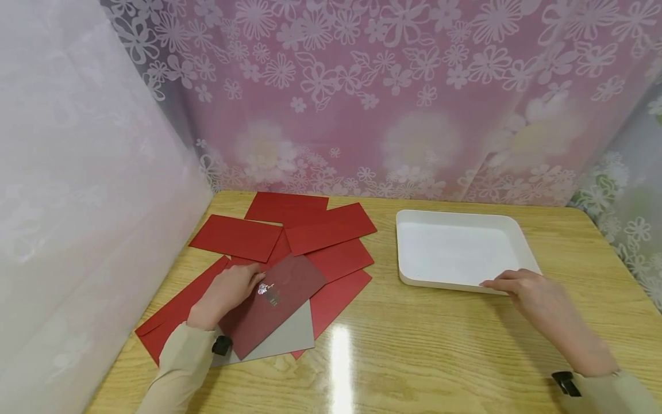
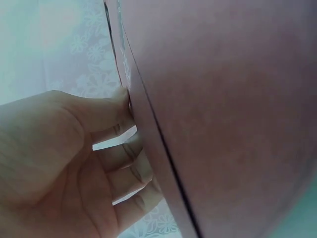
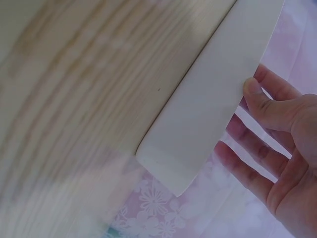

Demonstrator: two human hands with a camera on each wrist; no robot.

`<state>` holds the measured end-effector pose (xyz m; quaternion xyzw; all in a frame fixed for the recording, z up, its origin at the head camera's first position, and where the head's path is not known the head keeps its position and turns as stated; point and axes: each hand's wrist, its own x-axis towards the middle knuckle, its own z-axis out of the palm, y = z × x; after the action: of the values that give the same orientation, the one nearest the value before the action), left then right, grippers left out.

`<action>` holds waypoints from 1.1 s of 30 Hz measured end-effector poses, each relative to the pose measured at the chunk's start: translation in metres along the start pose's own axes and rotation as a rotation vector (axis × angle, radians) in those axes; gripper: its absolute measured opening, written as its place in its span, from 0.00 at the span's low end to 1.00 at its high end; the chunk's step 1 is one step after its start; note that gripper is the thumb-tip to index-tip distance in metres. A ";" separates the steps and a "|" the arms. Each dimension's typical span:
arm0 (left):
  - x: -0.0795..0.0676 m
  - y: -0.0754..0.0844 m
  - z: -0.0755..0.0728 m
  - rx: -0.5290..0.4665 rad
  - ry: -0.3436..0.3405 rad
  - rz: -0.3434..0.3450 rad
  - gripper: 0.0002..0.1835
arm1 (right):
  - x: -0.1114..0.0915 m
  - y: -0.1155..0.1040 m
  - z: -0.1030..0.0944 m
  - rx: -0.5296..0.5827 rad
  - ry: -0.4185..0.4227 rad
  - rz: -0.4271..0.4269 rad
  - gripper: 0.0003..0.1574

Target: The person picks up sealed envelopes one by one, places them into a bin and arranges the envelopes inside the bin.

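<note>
My left hand (image 1: 230, 290) is at the upper left edge of a maroon envelope (image 1: 279, 305) with a small silver print. In the left wrist view, thumb and fingers (image 2: 131, 158) pinch that edge. Beneath it lie a grey envelope (image 1: 292, 333) and several red envelopes (image 1: 331, 227), overlapping in a loose spread. On the right, my right hand (image 1: 532, 293) holds the near rim of a shallow white tray (image 1: 439, 283) close to its right corner. The right wrist view shows the thumb on the outside of the tray wall (image 3: 198, 99), with the other fingers behind the rim.
Both the envelopes and the tray rest on a wood-grain table (image 1: 403, 356). A pink floral curtain (image 1: 362, 115) hangs along the back, a pale sheet (image 1: 77, 201) along the left side. More floral cloth (image 1: 641, 230) borders the right.
</note>
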<state>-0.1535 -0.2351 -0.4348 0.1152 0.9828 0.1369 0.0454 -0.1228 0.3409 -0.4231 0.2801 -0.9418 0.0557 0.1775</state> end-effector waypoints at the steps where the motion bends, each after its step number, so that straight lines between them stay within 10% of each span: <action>1: 0.000 0.000 0.000 0.000 -0.001 0.003 0.05 | 0.001 -0.001 0.000 -0.003 0.007 -0.006 0.30; 33: -0.010 0.008 -0.017 -0.062 0.000 0.100 0.07 | 0.021 -0.025 0.011 0.022 0.043 -0.074 0.29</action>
<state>-0.1441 -0.2347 -0.4158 0.1629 0.9711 0.1694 0.0419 -0.1291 0.3071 -0.4251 0.3153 -0.9261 0.0654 0.1968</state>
